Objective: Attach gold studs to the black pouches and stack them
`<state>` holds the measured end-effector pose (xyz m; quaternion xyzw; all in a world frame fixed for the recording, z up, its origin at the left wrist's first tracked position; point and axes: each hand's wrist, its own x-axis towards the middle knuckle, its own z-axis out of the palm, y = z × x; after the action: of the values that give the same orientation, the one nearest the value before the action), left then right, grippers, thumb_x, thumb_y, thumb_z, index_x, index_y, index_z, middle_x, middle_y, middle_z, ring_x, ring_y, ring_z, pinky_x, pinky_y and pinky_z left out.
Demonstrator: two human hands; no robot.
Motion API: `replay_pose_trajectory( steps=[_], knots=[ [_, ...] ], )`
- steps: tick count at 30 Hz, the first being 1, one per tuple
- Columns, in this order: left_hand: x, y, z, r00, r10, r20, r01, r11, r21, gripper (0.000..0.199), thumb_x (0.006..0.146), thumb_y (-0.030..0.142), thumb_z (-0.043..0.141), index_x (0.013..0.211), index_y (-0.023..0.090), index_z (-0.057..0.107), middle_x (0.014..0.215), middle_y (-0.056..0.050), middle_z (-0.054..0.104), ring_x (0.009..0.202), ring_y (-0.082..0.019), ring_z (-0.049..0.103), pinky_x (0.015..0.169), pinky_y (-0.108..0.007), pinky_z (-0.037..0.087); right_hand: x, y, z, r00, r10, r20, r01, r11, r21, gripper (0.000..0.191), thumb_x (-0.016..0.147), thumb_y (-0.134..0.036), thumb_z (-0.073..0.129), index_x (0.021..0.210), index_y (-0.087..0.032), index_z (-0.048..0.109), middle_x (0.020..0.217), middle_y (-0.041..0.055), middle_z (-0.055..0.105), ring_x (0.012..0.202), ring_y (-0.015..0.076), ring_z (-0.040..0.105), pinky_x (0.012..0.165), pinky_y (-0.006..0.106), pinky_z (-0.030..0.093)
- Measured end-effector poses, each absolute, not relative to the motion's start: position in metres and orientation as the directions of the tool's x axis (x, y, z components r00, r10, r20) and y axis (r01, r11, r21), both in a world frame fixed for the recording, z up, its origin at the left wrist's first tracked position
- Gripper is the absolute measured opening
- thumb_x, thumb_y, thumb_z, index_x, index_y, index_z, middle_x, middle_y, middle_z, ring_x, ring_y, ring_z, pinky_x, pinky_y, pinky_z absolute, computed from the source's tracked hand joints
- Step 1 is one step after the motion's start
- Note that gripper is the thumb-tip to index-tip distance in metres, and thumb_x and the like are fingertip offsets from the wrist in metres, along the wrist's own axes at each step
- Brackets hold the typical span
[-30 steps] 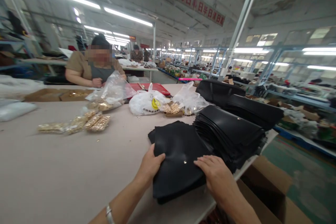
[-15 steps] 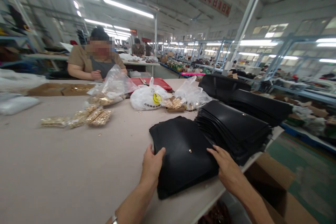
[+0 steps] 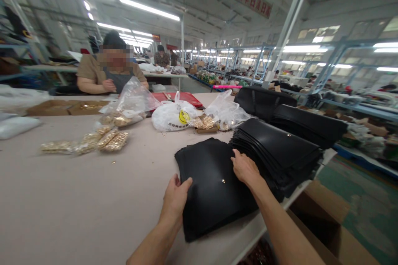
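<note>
Pile (image 3: 211,207) of black sheets, in the head view, lies on the desk (image 3: 93,207) in front of the person, near its right edge. The left hand (image 3: 174,196) has its thumb over the pile's left edge and its fingers bent at the side, apparently holding that edge. The right hand (image 3: 245,167) is at the upper right edge, fingers half bent; whether they pinch any sheets I cannot tell.

As to progress, the top sheet already carries a gold stud (image 3: 223,181); the sheets beneath are covered, so their studs cannot be checked. The edges look largely lined up, but layers stray at the upper left corner, so some evening seems left. Just beside it, a second pile (image 3: 273,140), also with a stud on top, has its layers fanned and looks less even.
</note>
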<state>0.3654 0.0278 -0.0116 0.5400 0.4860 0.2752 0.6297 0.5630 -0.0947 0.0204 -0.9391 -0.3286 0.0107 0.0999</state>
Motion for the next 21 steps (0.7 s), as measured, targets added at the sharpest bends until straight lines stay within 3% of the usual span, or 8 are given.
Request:
replay_pose_trajectory(
  steps=[3, 6, 11, 13, 15, 17, 19, 21],
  knots=[
    [0.366, 0.033, -0.013, 0.367, 0.880, -0.302, 0.171, 0.256, 0.952, 0.068, 0.083, 0.027, 0.061, 0.142, 0.007, 0.034, 0.152, -0.020, 0.036, 0.139, -0.024, 0.037, 0.115, -0.035, 0.027, 0.557, -0.094, 0.019, 0.807, 0.590, 0.011, 0.585, -0.797, -0.154, 0.046, 0.099, -0.033, 0.033, 0.138, -0.010, 0.045, 0.107, 0.0245, 0.066, 0.101, 0.0337, 0.065, 0.085, 0.043, 0.045],
    [0.367, 0.036, -0.014, 0.375, 0.884, -0.279, 0.162, 0.234, 0.959, 0.063, 0.082, 0.030, 0.062, 0.139, 0.010, 0.040, 0.150, -0.018, 0.040, 0.137, -0.025, 0.040, 0.114, -0.036, 0.030, 0.548, -0.098, 0.017, 0.802, 0.597, -0.026, 0.588, -0.796, -0.147, 0.046, 0.099, -0.035, 0.034, 0.136, -0.012, 0.048, 0.103, 0.0222, 0.069, 0.100, 0.0330, 0.067, 0.086, 0.042, 0.045],
    [0.368, 0.030, -0.016, 0.393, 0.890, -0.233, 0.197, 0.167, 0.966, 0.062, 0.082, 0.034, 0.060, 0.137, 0.012, 0.042, 0.144, -0.017, 0.048, 0.131, -0.026, 0.048, 0.109, -0.038, 0.038, 0.545, -0.109, 0.015, 0.805, 0.593, -0.025, 0.581, -0.795, -0.174, 0.048, 0.098, -0.038, 0.037, 0.139, -0.016, 0.046, 0.116, 0.0197, 0.066, 0.106, 0.0325, 0.064, 0.089, 0.043, 0.046],
    [0.366, 0.028, -0.016, 0.406, 0.889, -0.213, 0.237, 0.123, 0.964, 0.059, 0.084, 0.035, 0.056, 0.137, 0.012, 0.043, 0.144, -0.018, 0.048, 0.130, -0.026, 0.049, 0.106, -0.038, 0.041, 0.542, -0.118, 0.016, 0.771, 0.635, 0.051, 0.623, -0.734, -0.271, 0.048, 0.097, -0.036, 0.039, 0.139, -0.015, 0.047, 0.126, 0.0180, 0.061, 0.116, 0.0299, 0.059, 0.096, 0.042, 0.044],
    [0.365, 0.031, -0.014, 0.433, 0.884, -0.175, 0.290, 0.047, 0.956, 0.059, 0.085, 0.037, 0.055, 0.137, 0.012, 0.043, 0.145, -0.018, 0.047, 0.130, -0.028, 0.048, 0.105, -0.039, 0.042, 0.530, -0.134, 0.016, 0.722, 0.649, 0.239, 0.682, -0.610, -0.403, 0.047, 0.096, -0.036, 0.040, 0.137, -0.014, 0.048, 0.136, 0.0152, 0.055, 0.126, 0.0260, 0.052, 0.105, 0.040, 0.039],
    [0.367, 0.045, -0.006, 0.480, 0.871, -0.109, 0.348, -0.075, 0.934, 0.059, 0.085, 0.038, 0.056, 0.137, 0.012, 0.044, 0.146, -0.018, 0.045, 0.133, -0.028, 0.045, 0.109, -0.040, 0.037, 0.506, -0.156, 0.009, 0.692, 0.562, 0.452, 0.720, -0.501, -0.480, 0.050, 0.094, -0.041, 0.044, 0.136, -0.015, 0.048, 0.140, 0.0129, 0.051, 0.130, 0.0241, 0.046, 0.109, 0.039, 0.037],
    [0.375, 0.070, 0.006, 0.548, 0.836, -0.028, 0.398, -0.231, 0.888, 0.055, 0.084, 0.037, 0.059, 0.133, 0.012, 0.050, 0.145, -0.017, 0.046, 0.136, -0.028, 0.041, 0.114, -0.040, 0.029, 0.471, -0.179, -0.006, 0.696, 0.452, 0.557, 0.717, -0.474, -0.511, 0.050, 0.090, -0.046, 0.052, 0.132, -0.019, 0.052, 0.135, 0.0106, 0.056, 0.125, 0.0249, 0.051, 0.105, 0.038, 0.041],
    [0.390, 0.101, 0.020, 0.636, 0.771, 0.025, 0.429, -0.380, 0.820, 0.049, 0.085, 0.035, 0.060, 0.128, 0.011, 0.055, 0.141, -0.017, 0.050, 0.135, -0.028, 0.040, 0.116, -0.039, 0.025, 0.434, -0.199, -0.028, 0.748, 0.421, 0.512, 0.662, -0.512, -0.547, 0.033, 0.084, -0.045, 0.060, 0.109, -0.024, 0.066, 0.108, 0.0051, 0.071, 0.099, 0.0227, 0.066, 0.087, 0.030, 0.052]
  ],
)
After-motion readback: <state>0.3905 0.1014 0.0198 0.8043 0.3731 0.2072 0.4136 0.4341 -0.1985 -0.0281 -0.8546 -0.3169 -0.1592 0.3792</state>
